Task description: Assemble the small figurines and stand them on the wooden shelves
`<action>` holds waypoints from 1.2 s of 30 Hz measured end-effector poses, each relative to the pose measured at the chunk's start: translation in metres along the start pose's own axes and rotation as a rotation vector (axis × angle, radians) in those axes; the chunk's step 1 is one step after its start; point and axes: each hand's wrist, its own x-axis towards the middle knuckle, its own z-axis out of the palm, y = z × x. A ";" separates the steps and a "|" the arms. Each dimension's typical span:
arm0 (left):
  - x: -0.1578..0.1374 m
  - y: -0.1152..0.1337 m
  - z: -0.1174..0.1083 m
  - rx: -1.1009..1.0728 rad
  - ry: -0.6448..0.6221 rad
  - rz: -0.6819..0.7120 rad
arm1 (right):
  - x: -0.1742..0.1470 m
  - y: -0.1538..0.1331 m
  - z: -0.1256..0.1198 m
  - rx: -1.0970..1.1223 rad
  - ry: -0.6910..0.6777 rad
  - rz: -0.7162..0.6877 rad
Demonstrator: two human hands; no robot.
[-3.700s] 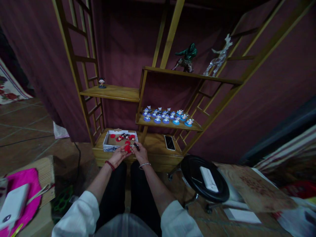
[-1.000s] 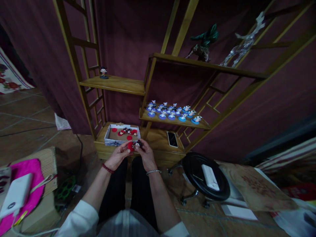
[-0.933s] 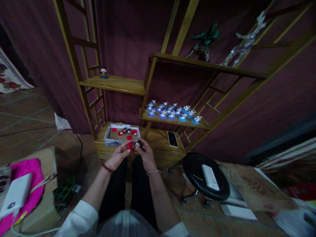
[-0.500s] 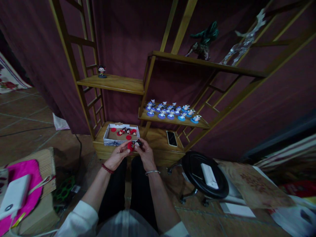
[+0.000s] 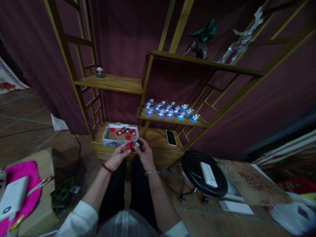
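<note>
Just in front of the box, my left hand (image 5: 117, 157) pinches a round red base (image 5: 130, 146). My right hand (image 5: 146, 155) grips a small dark-haired figurine (image 5: 137, 144), its head toward the right. The figurine's lower end meets the red base; whether the two are joined I cannot tell. Beyond my hands is the shallow white box (image 5: 114, 142), with several red discs and dark-haired figurines lying inside. A similar figurine (image 5: 99, 71) stands upright on a dark base on the upper left shelf (image 5: 116, 84).
Several purple- and blue-based figurines (image 5: 169, 113) stand in rows on the middle shelf (image 5: 177, 121). A phone (image 5: 171, 138) lies on the low wooden surface. At right is a black wheeled stool (image 5: 190, 171) with a white packet (image 5: 208, 174); statues stand on the top right shelf.
The view has shifted slightly, so the shelves sit a little further left. Both hands keep their hold on the base and figurine, which look almost unmoved.
</note>
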 end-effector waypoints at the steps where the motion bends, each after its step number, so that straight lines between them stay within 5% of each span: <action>1: 0.000 0.000 0.001 -0.003 0.001 -0.001 | 0.000 -0.001 0.000 0.001 0.003 -0.003; 36: 0.007 -0.009 0.009 0.113 0.049 0.088 | -0.003 0.002 -0.001 -0.163 0.191 -0.013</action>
